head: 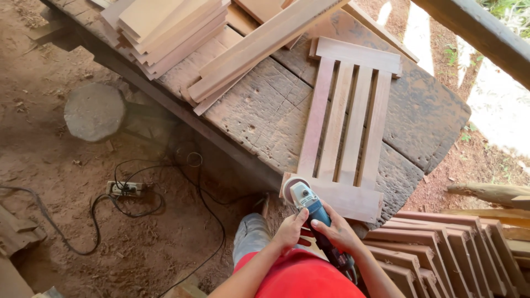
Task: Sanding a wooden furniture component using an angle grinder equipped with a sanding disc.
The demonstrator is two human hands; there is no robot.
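Outdoor workshop, red dirt floor (66, 127), worn dark wooden desk (425, 116) running diagonally from far left to near right. Slatted wooden frame (345, 129) lies flat on the desk, four slats between two cross boards, near end at the desk's near edge. Blue and grey angle grinder (310, 212) sits at the frame's near left corner, its disc touching or just at the near cross board. Left hand (289, 230) is wrapped around the grinder body from the left side, right hand (338, 232) closed on the rear of the body, both gripping it. Grinder cable runs down near the red shirt. Loose planks (171, 30) stacked on the far left of the desk, one long board (265, 47) leaning across them. More slatted frames (447, 248) piled at near right on the ground. Power strip (126, 189) with black cables lies on the dirt at left, round stone (94, 110) farther off, well apart from the hands.
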